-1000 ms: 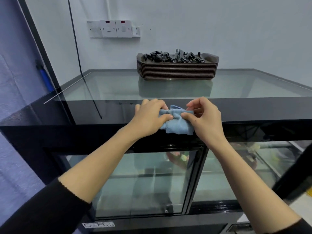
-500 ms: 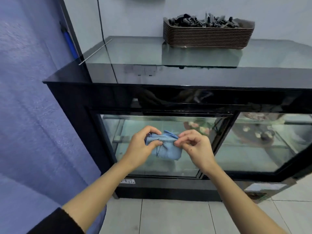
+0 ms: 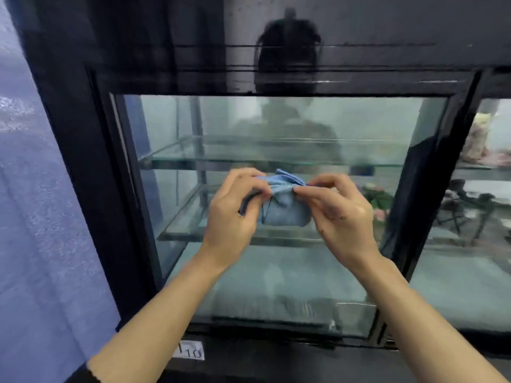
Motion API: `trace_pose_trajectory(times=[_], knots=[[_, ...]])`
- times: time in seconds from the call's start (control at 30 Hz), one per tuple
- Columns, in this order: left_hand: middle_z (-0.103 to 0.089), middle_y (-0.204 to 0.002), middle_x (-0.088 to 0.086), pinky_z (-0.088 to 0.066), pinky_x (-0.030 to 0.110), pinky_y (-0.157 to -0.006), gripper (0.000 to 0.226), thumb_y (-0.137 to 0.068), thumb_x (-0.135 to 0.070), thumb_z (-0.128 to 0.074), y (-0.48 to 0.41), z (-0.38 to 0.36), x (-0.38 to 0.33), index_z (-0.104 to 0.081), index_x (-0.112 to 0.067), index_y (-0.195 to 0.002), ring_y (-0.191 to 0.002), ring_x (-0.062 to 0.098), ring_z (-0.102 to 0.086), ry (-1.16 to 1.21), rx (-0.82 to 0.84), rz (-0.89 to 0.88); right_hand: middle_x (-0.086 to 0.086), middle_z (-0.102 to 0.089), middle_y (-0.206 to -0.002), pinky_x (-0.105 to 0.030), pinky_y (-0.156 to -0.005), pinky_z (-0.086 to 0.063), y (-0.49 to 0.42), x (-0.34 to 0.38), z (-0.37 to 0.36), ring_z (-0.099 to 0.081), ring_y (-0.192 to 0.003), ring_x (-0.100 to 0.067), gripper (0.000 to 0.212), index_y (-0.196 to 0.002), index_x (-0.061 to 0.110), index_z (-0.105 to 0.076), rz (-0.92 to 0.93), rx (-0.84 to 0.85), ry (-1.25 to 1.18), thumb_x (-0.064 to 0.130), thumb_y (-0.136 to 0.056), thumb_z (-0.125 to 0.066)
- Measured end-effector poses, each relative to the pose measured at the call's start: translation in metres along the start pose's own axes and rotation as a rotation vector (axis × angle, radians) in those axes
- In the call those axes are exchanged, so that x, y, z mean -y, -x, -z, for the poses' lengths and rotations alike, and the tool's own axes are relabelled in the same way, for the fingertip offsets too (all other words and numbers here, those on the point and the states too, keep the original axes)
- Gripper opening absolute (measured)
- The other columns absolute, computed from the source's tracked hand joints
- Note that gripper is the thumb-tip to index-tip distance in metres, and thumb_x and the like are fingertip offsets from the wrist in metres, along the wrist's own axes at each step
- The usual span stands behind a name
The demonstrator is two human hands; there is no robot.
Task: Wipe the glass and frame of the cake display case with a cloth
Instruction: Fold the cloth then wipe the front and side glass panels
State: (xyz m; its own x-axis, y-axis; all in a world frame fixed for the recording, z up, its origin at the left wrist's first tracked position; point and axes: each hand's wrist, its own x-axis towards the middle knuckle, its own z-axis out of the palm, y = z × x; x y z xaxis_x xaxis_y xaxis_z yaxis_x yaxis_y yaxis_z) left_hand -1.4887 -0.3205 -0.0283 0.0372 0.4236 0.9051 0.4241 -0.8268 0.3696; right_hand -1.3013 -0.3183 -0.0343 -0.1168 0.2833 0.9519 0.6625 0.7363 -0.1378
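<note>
Blue cloth [image 3: 284,210] hangs bunched between the left hand [image 3: 231,217] and right hand [image 3: 341,217], each grip pinching its top edge, just before the case's front glass [image 3: 276,275]. Wiping this pane and the black frame [image 3: 91,167] seems still to do. Compared with earlier, the view is lower and closer.

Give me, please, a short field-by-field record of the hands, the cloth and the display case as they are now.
left hand: grips the left side of the cloth
right hand: pinches the cloth's upper right edge
cloth: blue, bunched, held between both hands in front of the glass; contact with it cannot be told
frame: black, surrounds the glass
shelves: two, glass, inside the case
sticker: white, reads 10, on the lower frame
</note>
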Motion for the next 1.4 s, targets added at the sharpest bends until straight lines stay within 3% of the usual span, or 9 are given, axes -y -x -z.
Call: trace_pose_trajectory(times=[0.2,0.37,0.5,0.63,0.77,0.9,1.0,1.23,1.4], knots=[[-0.052,-0.117,0.009,-0.036,0.009,-0.096,0.02,-0.08,0.014,-0.062,0.038,-0.008,0.042,-0.068,-0.005,-0.078,-0.112,-0.011,-0.048,-0.043,-0.124,-0.156,-0.012,-0.062,-0.086,-0.032,-0.073,-0.049,0.039,-0.009,-0.041,-0.06,-0.078,-0.027,0.014,-0.094,0.007,-0.077,0.074,-0.118,0.017,0.003,-0.085,-0.067],[-0.053,-0.115,0.002,-0.043,0.022,-0.094,0.031,-0.079,0.01,-0.059,0.042,-0.012,0.049,-0.077,-0.014,-0.082,-0.105,0.014,-0.055,-0.121,-0.153,-0.198,-0.007,-0.057,-0.084,-0.031,-0.071,-0.048,0.051,-0.003,-0.054,-0.057,-0.075,-0.025,0.013,-0.095,0.005,-0.076,0.015,-0.152,-0.006,0.006,-0.086,-0.066],[-0.056,-0.127,-0.004,-0.03,0.038,-0.092,0.023,-0.081,-0.014,-0.056,0.057,-0.025,0.028,-0.073,-0.028,-0.088,-0.111,0.021,-0.043,-0.589,-0.255,-0.179,-0.002,-0.056,-0.086,-0.012,-0.072,-0.039,0.057,0.002,-0.05,-0.052,-0.074,-0.013,0.014,-0.097,0.006,-0.076,-0.068,-0.093,-0.037,0.005,-0.087,-0.066],[-0.047,-0.138,0.003,-0.03,0.041,-0.093,0.037,-0.089,-0.032,-0.056,0.09,-0.052,0.022,-0.062,-0.021,-0.124,-0.114,0.025,-0.039,-0.76,-0.25,-0.036,-0.001,-0.057,-0.088,-0.007,-0.071,-0.042,0.061,0.006,-0.046,-0.054,-0.072,-0.006,0.015,-0.097,0.009,-0.077,-0.175,-0.064,-0.124,0.006,-0.088,-0.065],[-0.043,-0.145,0.012,-0.044,0.042,-0.093,0.057,-0.095,-0.036,-0.046,0.112,-0.071,0.042,-0.042,-0.005,-0.143,-0.121,0.029,-0.044,-0.738,-0.139,0.026,-0.004,-0.06,-0.088,-0.009,-0.077,-0.047,0.079,0.004,-0.042,-0.058,-0.074,0.0,0.02,-0.095,0.005,-0.077,-0.173,-0.037,-0.133,-0.005,-0.086,-0.063],[-0.031,-0.156,0.008,-0.022,0.03,-0.114,0.056,-0.096,-0.027,-0.05,0.116,-0.075,0.047,-0.03,-0.011,-0.146,-0.143,0.02,-0.029,-0.424,-0.213,0.007,0.0,-0.058,-0.088,-0.011,-0.075,-0.048,0.082,0.001,-0.044,-0.058,-0.076,0.001,0.02,-0.098,0.007,-0.076,-0.191,-0.035,-0.135,-0.003,-0.086,-0.064],[-0.03,-0.158,0.009,-0.015,0.032,-0.12,0.051,-0.099,-0.024,-0.044,0.117,-0.074,0.053,-0.035,-0.006,-0.145,-0.147,0.02,-0.024,-0.453,-0.17,-0.045,-0.001,-0.058,-0.105,-0.022,-0.083,-0.049,0.083,-0.001,-0.037,-0.059,-0.093,-0.009,0.021,-0.11,0.014,-0.073,-0.15,-0.073,-0.067,0.019,-0.091,-0.066],[0.006,-0.163,0.007,0.013,0.039,-0.12,0.056,-0.104,-0.015,-0.027,0.017,-0.008,0.061,-0.002,-0.007,-0.154,-0.149,0.019,0.012,-0.556,-0.135,-0.111,-0.012,-0.046,-0.139,-0.048,-0.109,-0.03,0.075,-0.038,0.014,-0.039,-0.136,-0.032,0.045,-0.133,0.017,-0.057,0.001,-0.22,0.402,0.039,-0.095,-0.054],[0.008,-0.163,0.01,0.008,0.046,-0.121,0.073,-0.101,-0.053,-0.019,-0.07,0.041,0.045,0.002,-0.008,-0.155,-0.15,0.023,0.011,-0.573,-0.239,0.069,-0.013,-0.024,-0.158,-0.053,-0.12,-0.01,0.041,-0.074,0.037,-0.014,-0.15,-0.03,0.061,-0.15,0.021,-0.032,-0.057,-0.229,0.598,0.05,-0.097,-0.042]])
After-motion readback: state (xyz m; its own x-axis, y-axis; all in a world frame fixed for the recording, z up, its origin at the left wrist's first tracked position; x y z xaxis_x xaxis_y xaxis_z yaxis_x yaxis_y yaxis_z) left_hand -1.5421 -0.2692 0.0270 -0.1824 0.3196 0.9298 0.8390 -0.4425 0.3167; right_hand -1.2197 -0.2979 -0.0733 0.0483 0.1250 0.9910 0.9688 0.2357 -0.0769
